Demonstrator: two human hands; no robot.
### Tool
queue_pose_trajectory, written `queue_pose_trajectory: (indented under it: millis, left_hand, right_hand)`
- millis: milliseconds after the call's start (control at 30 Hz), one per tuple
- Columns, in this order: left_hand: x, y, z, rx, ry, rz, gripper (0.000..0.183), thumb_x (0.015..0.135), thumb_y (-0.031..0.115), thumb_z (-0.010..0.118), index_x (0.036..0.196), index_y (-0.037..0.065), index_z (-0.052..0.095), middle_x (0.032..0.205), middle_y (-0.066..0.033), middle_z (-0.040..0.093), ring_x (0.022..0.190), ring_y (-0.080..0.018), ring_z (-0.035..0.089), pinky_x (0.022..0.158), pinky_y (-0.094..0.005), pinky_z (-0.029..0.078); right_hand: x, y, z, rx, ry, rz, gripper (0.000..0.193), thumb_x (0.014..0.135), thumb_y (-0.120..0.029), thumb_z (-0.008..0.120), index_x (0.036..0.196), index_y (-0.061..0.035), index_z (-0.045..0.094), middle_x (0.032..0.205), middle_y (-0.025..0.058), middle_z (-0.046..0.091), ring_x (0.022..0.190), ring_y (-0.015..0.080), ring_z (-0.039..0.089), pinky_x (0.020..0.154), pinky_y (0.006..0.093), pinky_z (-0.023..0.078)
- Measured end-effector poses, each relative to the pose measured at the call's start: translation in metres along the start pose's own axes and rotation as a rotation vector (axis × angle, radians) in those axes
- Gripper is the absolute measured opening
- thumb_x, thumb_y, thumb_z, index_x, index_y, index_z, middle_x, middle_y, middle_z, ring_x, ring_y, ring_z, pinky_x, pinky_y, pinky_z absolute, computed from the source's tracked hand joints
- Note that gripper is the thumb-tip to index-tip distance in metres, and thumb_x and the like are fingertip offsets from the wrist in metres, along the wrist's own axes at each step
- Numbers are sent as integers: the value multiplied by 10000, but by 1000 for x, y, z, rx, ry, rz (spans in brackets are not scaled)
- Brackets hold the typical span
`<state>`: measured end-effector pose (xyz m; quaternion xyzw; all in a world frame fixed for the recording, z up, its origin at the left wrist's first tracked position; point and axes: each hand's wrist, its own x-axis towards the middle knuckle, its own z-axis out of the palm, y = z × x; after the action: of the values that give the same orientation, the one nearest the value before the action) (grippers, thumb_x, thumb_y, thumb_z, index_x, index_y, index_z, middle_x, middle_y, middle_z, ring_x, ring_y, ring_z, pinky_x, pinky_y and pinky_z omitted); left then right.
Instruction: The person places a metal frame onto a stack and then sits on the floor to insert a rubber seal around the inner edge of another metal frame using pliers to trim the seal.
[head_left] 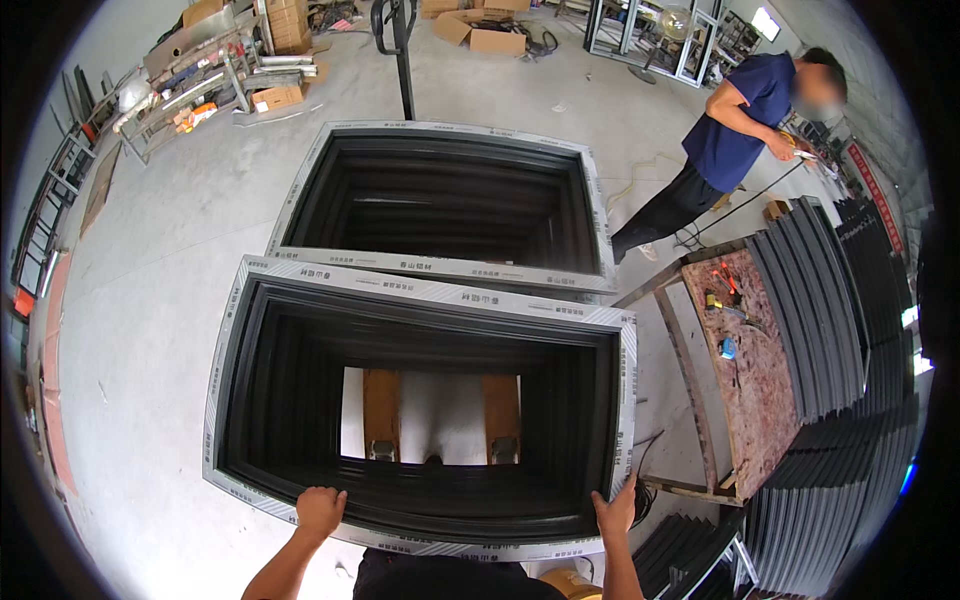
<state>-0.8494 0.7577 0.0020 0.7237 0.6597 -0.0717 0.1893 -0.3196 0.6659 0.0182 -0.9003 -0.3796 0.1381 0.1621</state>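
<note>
A dark rectangular window frame [430, 292], its face covered in whitish printed protective film, lies on top of a stack of like frames right in front of me. My left hand [321, 512] is closed round its near edge, left of the middle. At the near right corner my right hand [614, 508] grips the same frame, thumb on the inner side. Through the stack's opening show the floor and two orange-brown pallet-truck forks [381, 415]. The undersides of my fingers are hidden behind the profile.
A second stack of frames [450, 265] stands just beyond. To the right are a worn workbench [745, 400] with tools and many dark profiles [810, 300]. A co-worker [740, 120] stands at the far right. A pallet-truck handle [403, 60] rises behind; a cluttered rack [200, 85] is far left.
</note>
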Motion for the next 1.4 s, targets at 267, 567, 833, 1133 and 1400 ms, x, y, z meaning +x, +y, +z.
queue_pose_trajectory:
  millis: [267, 567, 833, 1133, 1400]
  left_hand:
    - [-5, 12, 0, 85, 53, 49, 309, 816, 312, 526, 711, 71, 688, 742, -124, 647, 740, -320, 613, 673, -487, 462]
    - [-22, 42, 29, -75, 185, 104, 319, 837, 223, 514, 633, 1, 619, 653, -168, 588, 661, -357, 577, 628, -477, 436]
    - [-30, 55, 6, -78, -116, -30, 517, 961, 383, 417, 1005, -80, 641, 941, -297, 626, 882, -449, 592, 783, -462, 465]
    - [-12, 190, 26, -616, 94, 464, 427, 959, 193, 463, 573, 13, 447, 502, -76, 400, 441, -194, 412, 455, -346, 322]
    - [-188, 285, 138, -415, -473, 756, 320, 908, 190, 507, 660, 3, 585, 563, -60, 569, 514, -145, 523, 514, -316, 410]
  right_hand:
    - [55, -20, -16, -161, -62, -10, 742, 660, -341, 755, 1223, -3, 411, 976, 259, 622, 921, 434, 597, 772, 477, 475]
    - [60, 18, -5, -275, -57, 60, 786, 741, -427, 683, 1357, -61, 359, 1138, 208, 600, 1015, 364, 600, 861, 442, 479]
    - [65, 8, -26, -101, -116, 41, 723, 769, -420, 657, 1345, -78, 384, 1182, 186, 577, 1060, 349, 575, 877, 436, 472]
    - [-57, 27, 20, -270, 460, -256, 409, 765, -225, 583, 1133, -45, 587, 1248, 130, 520, 1186, 285, 463, 1002, 394, 365]
    - [-438, 287, 137, 173, -121, 539, 267, 873, -184, 494, 1102, -85, 591, 1252, 120, 520, 1188, 284, 480, 930, 399, 465]
